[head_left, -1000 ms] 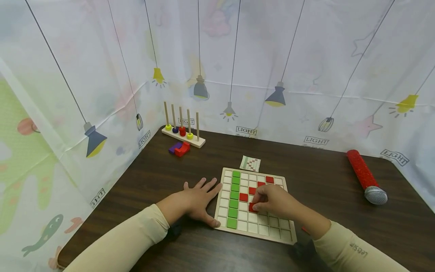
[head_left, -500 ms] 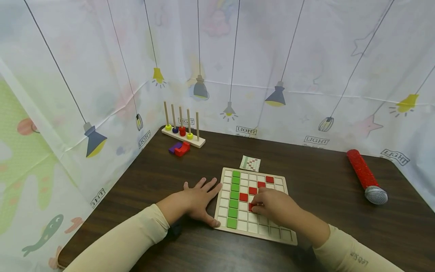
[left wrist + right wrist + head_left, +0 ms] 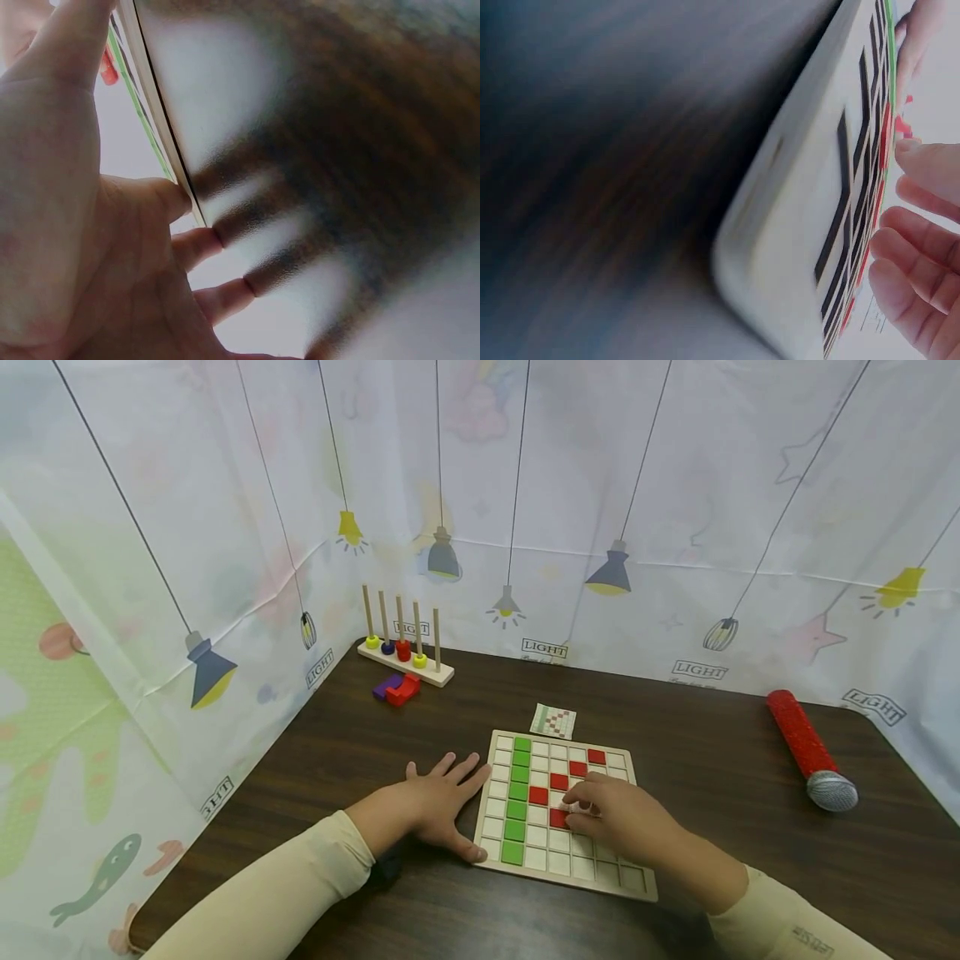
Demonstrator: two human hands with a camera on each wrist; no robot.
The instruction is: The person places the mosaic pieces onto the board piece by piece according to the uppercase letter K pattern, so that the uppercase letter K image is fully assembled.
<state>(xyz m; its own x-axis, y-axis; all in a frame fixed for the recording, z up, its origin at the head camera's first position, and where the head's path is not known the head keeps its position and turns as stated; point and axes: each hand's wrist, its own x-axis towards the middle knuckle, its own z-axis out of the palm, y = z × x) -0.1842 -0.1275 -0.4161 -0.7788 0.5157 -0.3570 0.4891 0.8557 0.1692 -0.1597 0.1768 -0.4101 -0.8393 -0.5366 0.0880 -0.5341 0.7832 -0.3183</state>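
A wooden grid board (image 3: 557,878) lies on the table. A column of green tiles (image 3: 516,809) runs down its left part, and several red tiles (image 3: 537,795) form a slanting line to the upper right. My left hand (image 3: 442,806) rests on the table with fingers spread, thumb and fingertips right at the board's left edge. In the left wrist view, the fingers (image 3: 225,300) reach down to the tabletop. Over the board, my right hand (image 3: 618,814) has its thumb and fingers slightly parted, beside one red tile (image 3: 558,818) in the grid. The right wrist view shows these fingers (image 3: 900,296) loosely bent, holding nothing.
A small pattern card (image 3: 552,722) lies behind the board. At the back left stand a peg stand (image 3: 437,674) with coloured beads, and red (image 3: 403,690) and purple blocks (image 3: 386,686). A red microphone (image 3: 801,739) lies at the right. A printed curtain (image 3: 675,485) closes the back.
My right thumb and fingers have come away from the red tile and drawn slightly right, parting a little. The tile stays in the grid. The left hand has not moved.
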